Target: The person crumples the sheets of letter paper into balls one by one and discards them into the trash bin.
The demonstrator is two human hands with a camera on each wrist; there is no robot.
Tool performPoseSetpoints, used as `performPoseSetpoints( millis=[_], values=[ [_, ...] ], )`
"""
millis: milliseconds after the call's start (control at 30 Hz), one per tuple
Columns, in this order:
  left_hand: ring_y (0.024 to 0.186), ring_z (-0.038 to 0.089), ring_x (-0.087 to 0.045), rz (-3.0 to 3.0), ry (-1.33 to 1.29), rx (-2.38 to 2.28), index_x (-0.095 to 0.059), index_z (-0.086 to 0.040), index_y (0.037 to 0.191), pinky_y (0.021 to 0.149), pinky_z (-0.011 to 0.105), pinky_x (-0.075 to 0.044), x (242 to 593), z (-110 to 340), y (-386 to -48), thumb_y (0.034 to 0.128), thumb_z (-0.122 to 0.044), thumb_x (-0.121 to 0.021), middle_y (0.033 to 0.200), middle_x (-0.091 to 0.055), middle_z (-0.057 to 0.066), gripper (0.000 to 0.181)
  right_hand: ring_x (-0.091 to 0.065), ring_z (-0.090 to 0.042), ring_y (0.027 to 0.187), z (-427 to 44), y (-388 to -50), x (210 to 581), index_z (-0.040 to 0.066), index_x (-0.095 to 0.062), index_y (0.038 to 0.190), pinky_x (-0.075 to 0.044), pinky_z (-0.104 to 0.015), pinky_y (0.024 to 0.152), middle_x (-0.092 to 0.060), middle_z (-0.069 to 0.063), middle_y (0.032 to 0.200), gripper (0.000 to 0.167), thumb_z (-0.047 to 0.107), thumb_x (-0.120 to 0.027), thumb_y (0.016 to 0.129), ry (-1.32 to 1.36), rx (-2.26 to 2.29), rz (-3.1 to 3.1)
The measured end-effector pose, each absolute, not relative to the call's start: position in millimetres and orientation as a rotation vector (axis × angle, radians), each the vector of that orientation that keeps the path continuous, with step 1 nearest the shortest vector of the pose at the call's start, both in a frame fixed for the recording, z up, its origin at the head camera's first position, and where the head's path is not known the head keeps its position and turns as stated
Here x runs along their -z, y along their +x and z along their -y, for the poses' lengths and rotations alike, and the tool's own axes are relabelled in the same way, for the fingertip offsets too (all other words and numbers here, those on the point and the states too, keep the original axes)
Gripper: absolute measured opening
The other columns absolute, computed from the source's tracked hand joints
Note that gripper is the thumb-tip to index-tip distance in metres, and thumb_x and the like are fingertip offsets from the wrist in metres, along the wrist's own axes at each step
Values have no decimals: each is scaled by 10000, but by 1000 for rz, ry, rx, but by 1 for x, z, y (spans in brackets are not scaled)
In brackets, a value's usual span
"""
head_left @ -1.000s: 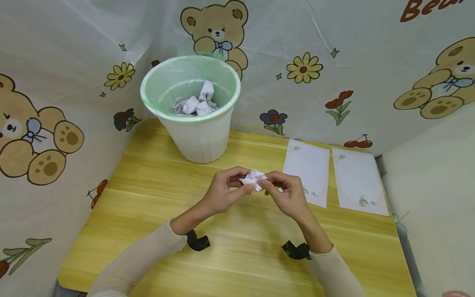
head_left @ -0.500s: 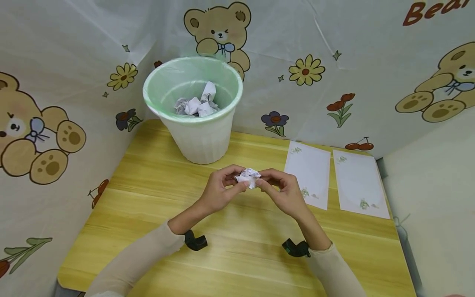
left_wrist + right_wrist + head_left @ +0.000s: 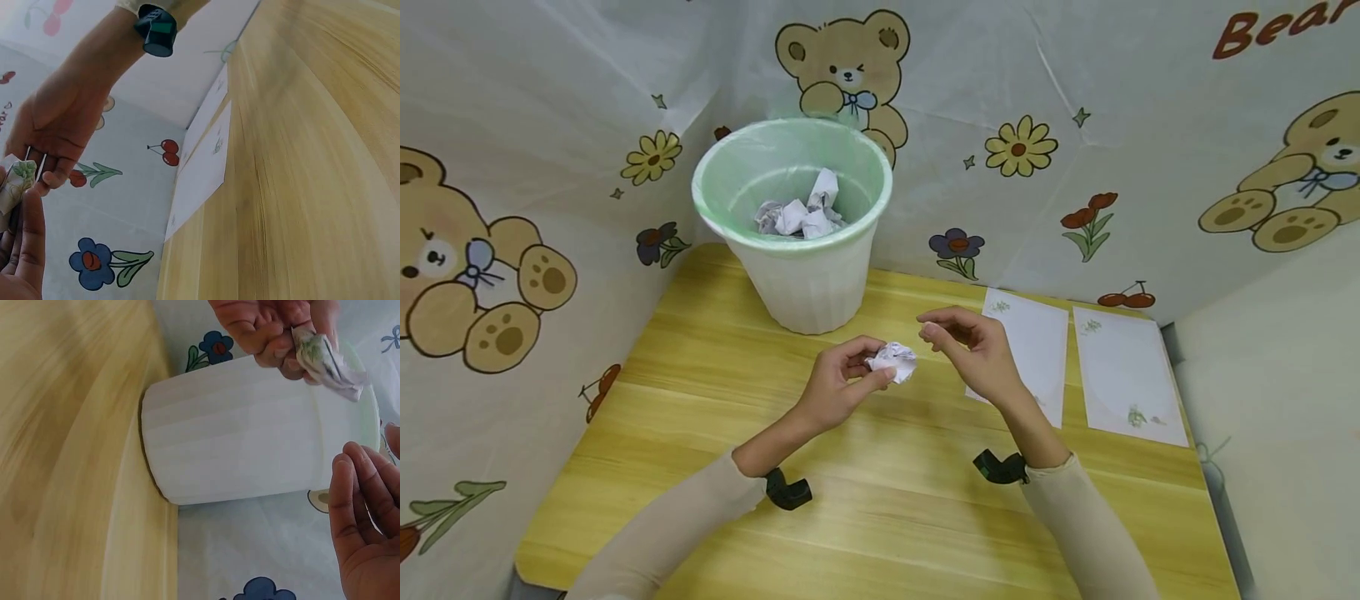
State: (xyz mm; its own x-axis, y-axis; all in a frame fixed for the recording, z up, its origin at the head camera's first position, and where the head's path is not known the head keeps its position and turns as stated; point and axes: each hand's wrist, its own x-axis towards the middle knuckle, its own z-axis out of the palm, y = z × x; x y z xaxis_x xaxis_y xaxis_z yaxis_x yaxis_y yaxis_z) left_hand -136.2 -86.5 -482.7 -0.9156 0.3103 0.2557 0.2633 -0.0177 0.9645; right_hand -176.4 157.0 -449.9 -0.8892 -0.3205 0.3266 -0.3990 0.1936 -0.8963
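A crumpled white paper ball (image 3: 892, 361) is pinched between the thumb and fingers of the left hand (image 3: 838, 383), above the table's middle. Green print shows on the paper (image 3: 17, 184) in the left wrist view and on the ball (image 3: 326, 362) in the right wrist view. Just right of the ball, apart from it, the right hand (image 3: 981, 354) hangs with bent, relaxed fingers. Nothing is seen in the right hand (image 3: 369, 519) in the right wrist view.
A white bin (image 3: 812, 287) with a green-lined inside stands at the back left, holding several crumpled papers (image 3: 805, 218). Two flat printed sheets (image 3: 1041, 350) (image 3: 1127, 375) lie at the right of the wooden table (image 3: 700, 367). A patterned cloth wall rises behind.
The right hand has let go of the paper ball and moved up and a little away to the right. The left hand keeps its hold, shifted slightly left.
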Motion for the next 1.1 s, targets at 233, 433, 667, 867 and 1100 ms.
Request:
performPoseSetpoints(
  millis=[233,433,667,867,1100],
  values=[
    [819,91,-715,-2167,633,-2134,-705,52,1202,725,246,-648,484,88,-136,975,-10,-726,1094,-732,237,236,-735,-71,905,-156,-201,451,73,-779,1225,-619,-207,870,-780,-189,1067,193,118,-690,1060,692,-1792,2375],
    [823,82,-715,-2156,634,-2143,-704,51,1196,719,256,-651,484,88,-136,971,3,-724,1090,-727,237,231,-723,-81,980,-152,-219,444,65,-750,1276,-604,-202,887,-753,-187,1130,231,120,-683,1062,711,-1801,2346],
    [818,83,-715,-2154,642,-2140,-700,73,1205,714,302,-661,484,87,-135,973,8,-723,1092,-721,258,242,-728,-115,1033,-144,-237,436,-2,-703,1321,-610,-200,895,-727,-248,1233,277,92,-669,1063,732,-1812,2318],
    [808,87,-715,-2151,625,-2137,-701,69,1200,714,341,-666,483,87,-134,971,4,-720,1085,-721,254,238,-737,-250,952,-140,-254,426,13,-720,1298,-643,-264,864,-725,-104,1175,263,135,-673,1069,659,-1921,2254],
    [795,81,-713,-2154,636,-2140,-703,69,1202,699,258,-649,485,87,-132,967,10,-728,1068,-722,247,244,-744,-208,957,-132,-275,417,77,-757,1261,-652,-269,866,-740,-103,1157,244,210,-700,1064,560,-2063,2185]
  ],
)
